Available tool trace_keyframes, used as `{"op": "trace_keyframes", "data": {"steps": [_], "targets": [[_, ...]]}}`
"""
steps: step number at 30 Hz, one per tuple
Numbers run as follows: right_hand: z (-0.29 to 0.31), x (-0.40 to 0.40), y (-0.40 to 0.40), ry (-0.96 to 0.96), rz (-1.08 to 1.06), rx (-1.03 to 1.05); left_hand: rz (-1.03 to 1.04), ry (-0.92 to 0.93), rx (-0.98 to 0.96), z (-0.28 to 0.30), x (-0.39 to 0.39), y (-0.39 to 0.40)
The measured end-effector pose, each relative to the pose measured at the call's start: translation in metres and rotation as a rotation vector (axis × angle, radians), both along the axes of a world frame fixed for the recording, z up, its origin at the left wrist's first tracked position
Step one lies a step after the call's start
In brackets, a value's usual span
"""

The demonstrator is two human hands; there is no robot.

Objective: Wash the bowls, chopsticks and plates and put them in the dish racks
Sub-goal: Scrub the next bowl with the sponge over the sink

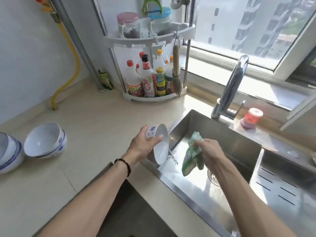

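The left hand (pixel 142 144) grips a white bowl (pixel 159 146), thumb over the rim, tilted above the left edge of the sink (pixel 222 134) so that water runs out. The right hand (pixel 209 151) pinches a green cloth (pixel 192 157) above the basin. To do this step well, tip the bowl until it stops dripping, with a firm grip, as it is probably slippery. More bowls (pixel 45 141) wait near the counter's (pixel 95 127) left edge.

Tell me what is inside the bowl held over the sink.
The bowl, gripped by the left hand, is tilted, and water runs off its rim into the sink. Its white inside shows nothing else. The part under the thumb is hidden.
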State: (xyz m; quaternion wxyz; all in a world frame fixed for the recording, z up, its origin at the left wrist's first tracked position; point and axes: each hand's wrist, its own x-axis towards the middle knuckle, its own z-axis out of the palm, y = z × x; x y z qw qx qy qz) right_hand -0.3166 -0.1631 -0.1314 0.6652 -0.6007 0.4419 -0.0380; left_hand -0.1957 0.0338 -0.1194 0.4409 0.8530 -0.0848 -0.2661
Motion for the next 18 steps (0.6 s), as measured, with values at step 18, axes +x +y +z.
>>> {"op": "trace_keyframes", "data": {"steps": [18], "targets": [[-0.007, -0.032, -0.03, 0.005, 0.059, 0.05, -0.11, -0.117, 0.164, 0.011, -0.013, -0.049]]}}
